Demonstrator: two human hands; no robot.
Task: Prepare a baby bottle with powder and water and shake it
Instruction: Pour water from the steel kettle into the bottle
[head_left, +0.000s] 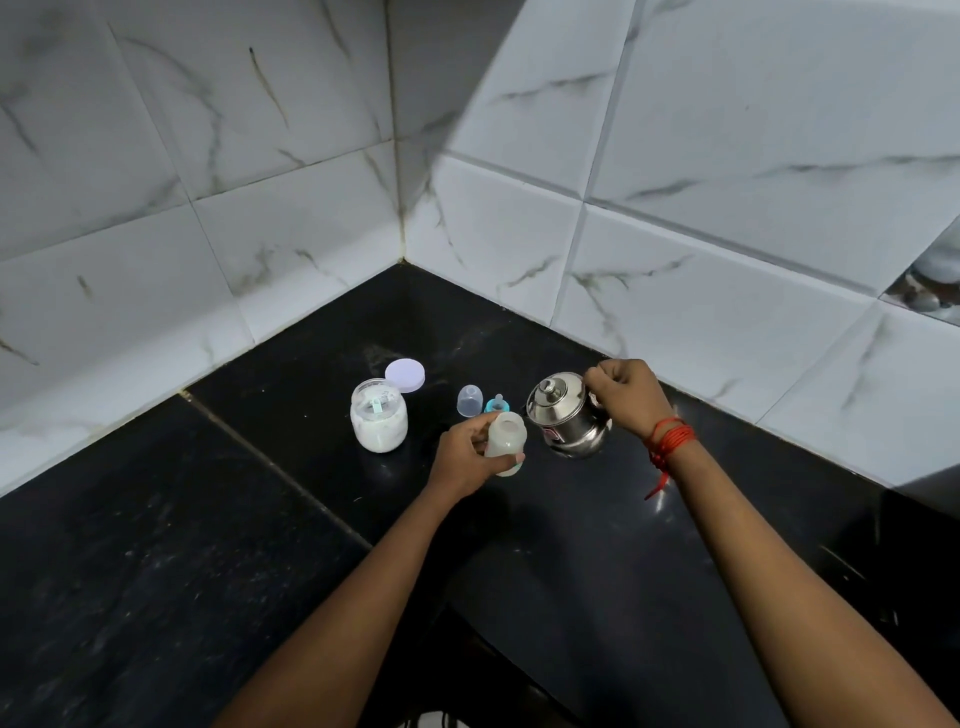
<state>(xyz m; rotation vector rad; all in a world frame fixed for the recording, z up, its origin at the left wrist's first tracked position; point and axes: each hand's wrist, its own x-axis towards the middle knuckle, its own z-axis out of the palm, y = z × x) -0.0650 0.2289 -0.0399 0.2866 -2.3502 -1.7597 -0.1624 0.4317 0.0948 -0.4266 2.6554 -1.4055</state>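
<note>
A person is standing at a dark counter (156, 545) set in a tiled corner, both bare arms reaching forward. The left hand (467, 454) is wrapping around a small open bottle (506, 439), fingers closed on its side, tipping it slightly toward the right so its mouth is facing a steel pot (566, 415). The bottle is looking cloudy white inside, probably because powder is already in it. The right hand (626, 397), a red thread (667, 441) tied at its wrist, is closing tightly on the pot's handle and leaning the lidded pot toward the bottle; the two are sitting just beside each other, seemingly lining up for pouring water. No water is visible flowing.

Behind the bottle, the blue teat ring (497, 404) and clear cap (470, 400) are waiting on the counter, set aside so the bottle's neck is staying open. Further left, an open powder jar (378, 421) is standing with a scoop (378, 408) inside, its pale lid (404, 374) lying just behind it.
</note>
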